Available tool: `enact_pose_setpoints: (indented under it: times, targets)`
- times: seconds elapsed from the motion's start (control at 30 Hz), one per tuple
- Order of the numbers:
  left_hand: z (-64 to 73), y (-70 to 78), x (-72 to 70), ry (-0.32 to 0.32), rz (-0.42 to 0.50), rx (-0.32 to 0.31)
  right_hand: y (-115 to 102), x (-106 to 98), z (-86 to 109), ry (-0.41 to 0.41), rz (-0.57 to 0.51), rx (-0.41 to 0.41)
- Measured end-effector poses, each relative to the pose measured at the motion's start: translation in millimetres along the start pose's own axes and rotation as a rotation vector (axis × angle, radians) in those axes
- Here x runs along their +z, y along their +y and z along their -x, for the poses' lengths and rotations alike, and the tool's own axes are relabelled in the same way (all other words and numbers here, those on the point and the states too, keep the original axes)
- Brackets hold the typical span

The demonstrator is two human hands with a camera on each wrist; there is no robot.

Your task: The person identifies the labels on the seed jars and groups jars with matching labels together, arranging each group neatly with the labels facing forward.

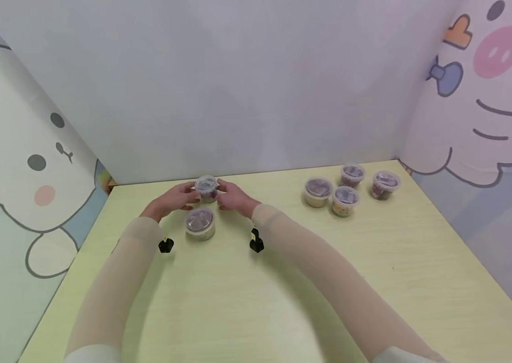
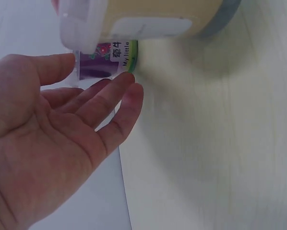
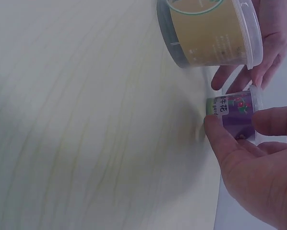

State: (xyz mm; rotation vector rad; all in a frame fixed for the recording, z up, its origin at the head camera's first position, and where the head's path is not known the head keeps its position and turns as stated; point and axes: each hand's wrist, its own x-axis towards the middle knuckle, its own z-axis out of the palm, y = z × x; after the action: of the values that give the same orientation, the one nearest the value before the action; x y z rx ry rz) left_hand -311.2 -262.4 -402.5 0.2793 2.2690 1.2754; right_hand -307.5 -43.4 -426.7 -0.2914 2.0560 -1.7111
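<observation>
A small purple cup (image 3: 239,117) with a clear lid and a flower label stands near the table's back edge, between both hands. My right hand (image 1: 236,198) holds it from the right, its thumb at the lid and fingertips along the side and base. My left hand (image 1: 176,199) is at the cup's left, thumb tip right at the lid rim and fingers loosely extended beside the cup. Just in front stands a larger tan cup (image 1: 200,224) with a clear lid; it partly overlaps the purple cup in the left wrist view.
To the right stands a group of lidded cups: a wide tan one (image 1: 317,192), a smaller tan one (image 1: 344,201), a purple one (image 1: 352,176) and another purple one (image 1: 385,185). A pale wall (image 1: 256,101) rises behind the table (image 1: 219,302). Cartoon-printed panels flank both sides.
</observation>
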Motion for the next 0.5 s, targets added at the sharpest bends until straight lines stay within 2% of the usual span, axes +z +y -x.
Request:
enact_pose_setpoints:
  times: [0.3, 0.5]
  targets:
    - [-2.4, -3.2, 5.3, 0.017, -0.01, -0.034, 1.3, -6.4, 1.3, -0.007, 0.082, 0.008]
    - [-4.5, -4.3, 4.4, 0.037, 0.007, -0.042, -0.4, -7.8, 2.1, -0.028, 0.085, 0.007]
